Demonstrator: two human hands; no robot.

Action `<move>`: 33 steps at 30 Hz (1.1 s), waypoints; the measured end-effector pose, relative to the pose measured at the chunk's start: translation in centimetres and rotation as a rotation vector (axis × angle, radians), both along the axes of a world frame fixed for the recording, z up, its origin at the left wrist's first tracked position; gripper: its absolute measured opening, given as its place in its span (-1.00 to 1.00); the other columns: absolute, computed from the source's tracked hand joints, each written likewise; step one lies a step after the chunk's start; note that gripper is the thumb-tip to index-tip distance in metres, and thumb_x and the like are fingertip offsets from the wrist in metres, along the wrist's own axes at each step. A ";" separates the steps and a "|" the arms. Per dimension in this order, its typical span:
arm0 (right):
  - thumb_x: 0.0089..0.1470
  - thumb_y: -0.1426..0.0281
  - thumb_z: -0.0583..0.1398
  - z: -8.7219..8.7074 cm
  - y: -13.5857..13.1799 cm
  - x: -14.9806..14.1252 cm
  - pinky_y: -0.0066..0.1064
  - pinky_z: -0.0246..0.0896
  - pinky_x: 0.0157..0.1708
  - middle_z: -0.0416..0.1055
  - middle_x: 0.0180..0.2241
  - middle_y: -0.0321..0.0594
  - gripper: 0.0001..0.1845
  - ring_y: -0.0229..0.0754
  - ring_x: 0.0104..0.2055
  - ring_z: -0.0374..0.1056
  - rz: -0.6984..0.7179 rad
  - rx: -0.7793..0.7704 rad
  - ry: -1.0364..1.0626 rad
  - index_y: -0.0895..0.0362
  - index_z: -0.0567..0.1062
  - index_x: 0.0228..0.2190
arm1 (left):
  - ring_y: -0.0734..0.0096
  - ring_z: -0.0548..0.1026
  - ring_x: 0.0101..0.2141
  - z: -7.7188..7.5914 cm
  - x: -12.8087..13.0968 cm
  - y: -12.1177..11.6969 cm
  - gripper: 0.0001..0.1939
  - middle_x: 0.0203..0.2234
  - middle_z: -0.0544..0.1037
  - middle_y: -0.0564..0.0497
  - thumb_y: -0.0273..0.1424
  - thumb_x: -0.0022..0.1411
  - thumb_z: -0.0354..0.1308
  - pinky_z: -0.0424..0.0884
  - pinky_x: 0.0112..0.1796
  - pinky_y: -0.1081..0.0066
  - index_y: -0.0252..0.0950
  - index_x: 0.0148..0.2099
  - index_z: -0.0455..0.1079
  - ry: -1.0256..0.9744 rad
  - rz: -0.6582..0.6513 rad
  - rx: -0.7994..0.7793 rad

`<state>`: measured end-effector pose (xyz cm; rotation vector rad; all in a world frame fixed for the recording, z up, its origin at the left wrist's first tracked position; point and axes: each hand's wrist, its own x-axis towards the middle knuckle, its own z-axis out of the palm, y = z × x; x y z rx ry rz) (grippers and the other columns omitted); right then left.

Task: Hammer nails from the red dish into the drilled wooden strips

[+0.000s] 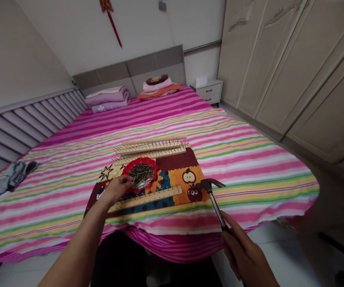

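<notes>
My right hand is closed round the handle of a claw hammer, whose head hovers above the front right corner of a patterned cloth mat. My left hand reaches onto the mat, fingers curled at the edge of a red plate heaped with small metal nails. Whether it holds a nail I cannot make out. A wooden strip with a row of holes or nails lies just in front of the plate. More wooden strips studded with nails lie behind it.
Everything lies on a bed with a pink striped sheet. Folded blankets and a pillow pile sit at the headboard. Grey clothing lies at the left edge. Wardrobe doors and a bedside cabinet stand to the right.
</notes>
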<state>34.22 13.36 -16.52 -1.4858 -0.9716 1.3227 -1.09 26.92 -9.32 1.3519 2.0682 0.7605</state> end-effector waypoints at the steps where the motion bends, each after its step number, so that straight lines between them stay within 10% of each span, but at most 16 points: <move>1: 0.09 0.16 0.14 -0.1 0.0 -0.1 -0.51 0.09 -0.77 0.33 -0.72 -0.39 -0.42 -0.25 -0.72 0.24 0.003 -0.005 0.005 0.04 0.35 0.14 | 0.53 0.25 -0.70 0.4 0.2 -0.6 -0.76 -0.65 0.46 0.10 -0.29 -0.15 0.22 0.11 -0.66 0.51 -0.28 -0.36 0.44 -0.129 0.012 -0.008; 7: 0.11 0.16 0.12 -0.3 -0.3 -0.3 -0.54 -0.02 -0.81 0.26 -0.71 -0.41 -0.42 -0.29 -0.74 0.16 -0.010 -0.010 0.037 0.05 0.34 0.14 | 0.56 0.32 -0.58 2.0 3.1 -2.6 -0.58 -0.56 0.48 0.07 -0.21 -0.30 0.34 0.19 -0.57 0.55 -0.31 -0.33 0.46 -0.406 0.008 0.033; 23: 0.13 0.20 0.11 -0.7 -0.2 -0.2 -0.55 -0.03 -0.82 0.17 -0.74 -0.46 -0.38 -0.34 -0.78 0.02 0.127 -0.032 0.049 0.09 0.25 0.20 | 0.43 0.48 -0.48 -0.4 6.9 -4.7 -0.70 -0.54 0.56 -0.04 -0.33 -0.31 0.32 0.43 -0.37 0.40 -0.35 -0.42 0.54 -0.721 -0.020 -0.044; 33: 0.13 0.15 0.10 -1.3 -0.4 -0.3 -0.57 -0.10 -0.83 0.07 -0.73 -0.49 -0.36 -0.36 -0.77 -0.06 0.131 -0.039 0.114 0.09 0.23 0.20 | 0.42 0.50 -0.43 -4.9 11.0 -3.4 -0.57 -0.44 0.59 -0.02 -0.18 -0.37 0.42 0.49 -0.33 0.37 -0.33 -0.39 0.55 -0.694 0.006 0.075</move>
